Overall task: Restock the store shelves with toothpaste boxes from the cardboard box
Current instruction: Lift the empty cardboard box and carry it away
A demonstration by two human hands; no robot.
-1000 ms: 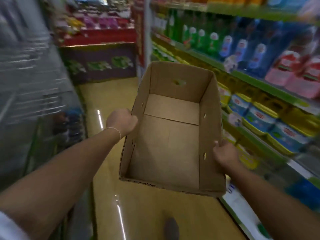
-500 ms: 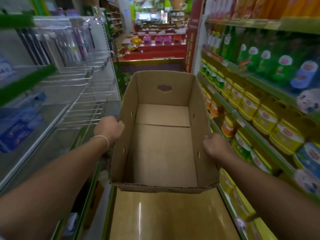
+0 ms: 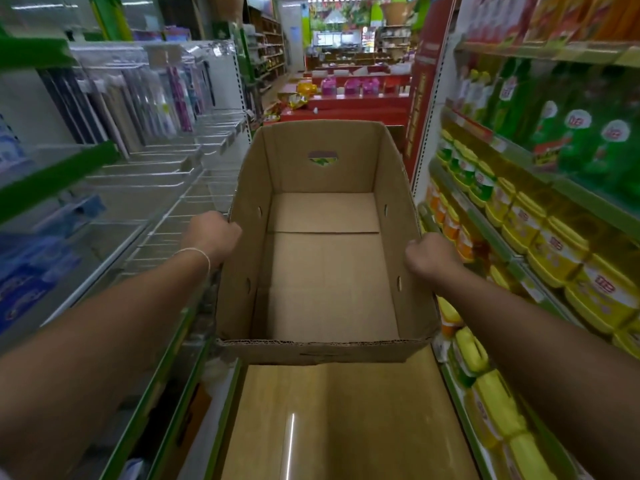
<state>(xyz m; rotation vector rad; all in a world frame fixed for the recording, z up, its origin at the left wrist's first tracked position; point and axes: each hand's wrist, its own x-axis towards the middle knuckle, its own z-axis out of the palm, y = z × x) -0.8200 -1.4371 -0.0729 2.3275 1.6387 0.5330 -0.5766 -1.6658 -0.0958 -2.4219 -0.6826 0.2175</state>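
An open brown cardboard box (image 3: pixel 323 271) is held out in front of me above the aisle floor. Its inside is bare cardboard with nothing in it. My left hand (image 3: pixel 213 235) grips the top edge of its left wall, fingers curled over the rim. My right hand (image 3: pixel 429 256) grips the top edge of its right wall the same way. No toothpaste boxes show inside the box. Blue packs (image 3: pixel 27 268) lie blurred on the left shelf.
The left shelving (image 3: pixel 62 174) has green edges, wire dividers (image 3: pixel 166 188) and hanging toothbrush packs (image 3: pixel 149 95). Shelves on the right hold yellow refill pouches (image 3: pixel 550 251) and green bottles (image 3: pixel 581 140). A shiny tan floor (image 3: pixel 346 420) runs ahead to a red display stand (image 3: pixel 353 105).
The view swung from the right-hand shelves to straight down the aisle. The box levelled out and squared up in front of me. Both hands kept their hold on its side walls.
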